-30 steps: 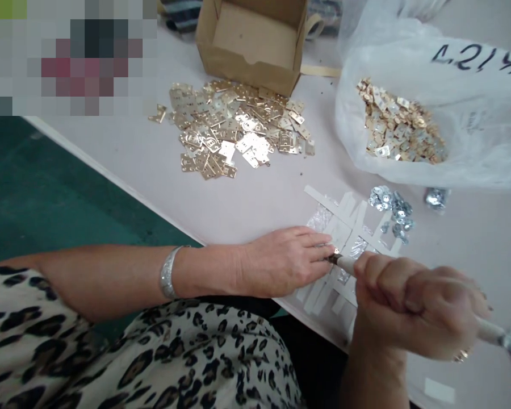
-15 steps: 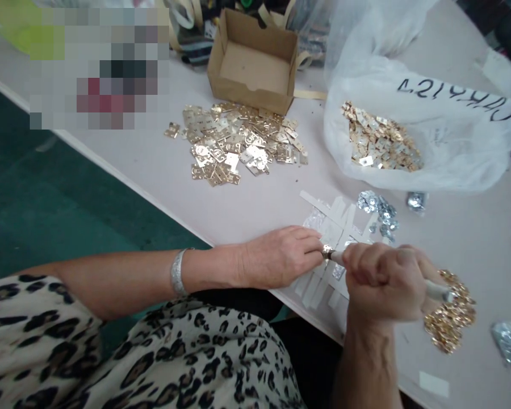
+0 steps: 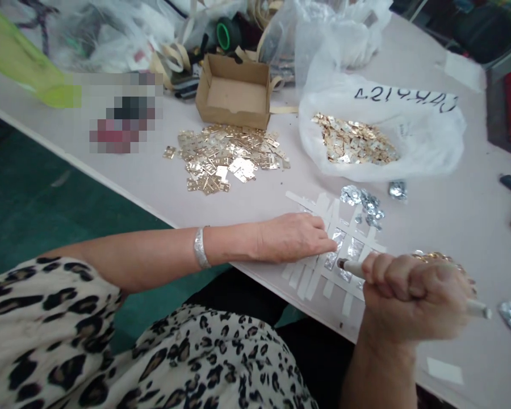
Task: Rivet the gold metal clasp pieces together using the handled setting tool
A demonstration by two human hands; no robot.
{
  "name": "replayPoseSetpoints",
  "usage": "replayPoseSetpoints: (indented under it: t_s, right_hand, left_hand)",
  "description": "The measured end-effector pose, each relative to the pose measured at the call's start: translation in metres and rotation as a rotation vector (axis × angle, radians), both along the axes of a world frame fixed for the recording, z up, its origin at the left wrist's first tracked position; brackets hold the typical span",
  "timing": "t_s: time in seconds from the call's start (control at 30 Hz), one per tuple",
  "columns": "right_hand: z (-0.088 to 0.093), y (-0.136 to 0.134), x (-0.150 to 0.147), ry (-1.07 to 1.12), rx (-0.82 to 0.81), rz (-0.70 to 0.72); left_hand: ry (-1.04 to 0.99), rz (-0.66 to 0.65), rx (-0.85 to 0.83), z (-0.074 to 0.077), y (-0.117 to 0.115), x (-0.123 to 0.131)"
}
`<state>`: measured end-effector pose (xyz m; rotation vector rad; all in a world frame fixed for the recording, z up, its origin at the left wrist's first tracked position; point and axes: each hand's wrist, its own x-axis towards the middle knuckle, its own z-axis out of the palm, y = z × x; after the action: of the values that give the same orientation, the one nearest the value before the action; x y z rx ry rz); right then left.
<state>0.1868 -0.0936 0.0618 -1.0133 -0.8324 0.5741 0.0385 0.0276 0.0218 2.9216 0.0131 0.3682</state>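
Note:
My left hand (image 3: 296,237), palm down, rests over the left side of a patch of white tape strips (image 3: 310,284) stuck on the table. Its fingers are closed together near small clear packets (image 3: 354,248); whatever they pinch, if anything, is hidden. My right hand (image 3: 413,295) is a fist around a white stick-like tool (image 3: 354,267). The tool's dark tip points left, just short of my left fingertips, over the strips. Behind the strips lie several silvery round discs (image 3: 368,204). Gold-coloured metal pieces (image 3: 440,258) are partly hidden behind my right hand.
A pile of flat gold-coloured plates (image 3: 230,150) lies in front of an open cardboard box (image 3: 238,99). To its right a white plastic bag (image 3: 430,142) holds small gold plates. Silvery packets (image 3: 397,190) and a white slip (image 3: 445,370) lie on the table.
The tool in my right hand has drawn away from my left fingertips, to the right and slightly down. A small metal piece seen at its tip no longer shows there. The view has shifted.

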Motion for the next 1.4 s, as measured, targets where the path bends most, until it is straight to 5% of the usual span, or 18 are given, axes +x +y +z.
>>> replayPoseSetpoints:
  t_s: [0.13,0.27,0.4,0.6,1.03,1.4]
  right_hand:
    - [-0.014,-0.006,-0.003,0.000,0.053,-0.080]
    - [-0.020,-0.003,-0.003,0.110,0.070,-0.099]
    - [-0.025,0.001,0.005,0.253,0.036,-0.114]
    - [-0.033,0.002,0.017,0.431,0.049,-0.067]
    - [-0.057,0.003,0.032,0.572,0.056,0.013]
    - [-0.018,0.014,-0.016,0.117,-0.059,0.131]
  left_hand:
    - [-0.070,0.192,0.062,-0.005,-0.019,0.000]
    - [-0.141,0.366,-0.049,-0.008,-0.047,-0.010]
    - [-0.147,0.303,-0.157,-0.006,-0.058,-0.026]
    - [-0.165,0.163,-0.103,-0.012,-0.044,-0.037]
    - [-0.103,0.153,-0.129,-0.019,-0.043,-0.034]
    - [-0.141,0.157,-0.219,-0.020,-0.042,-0.031]
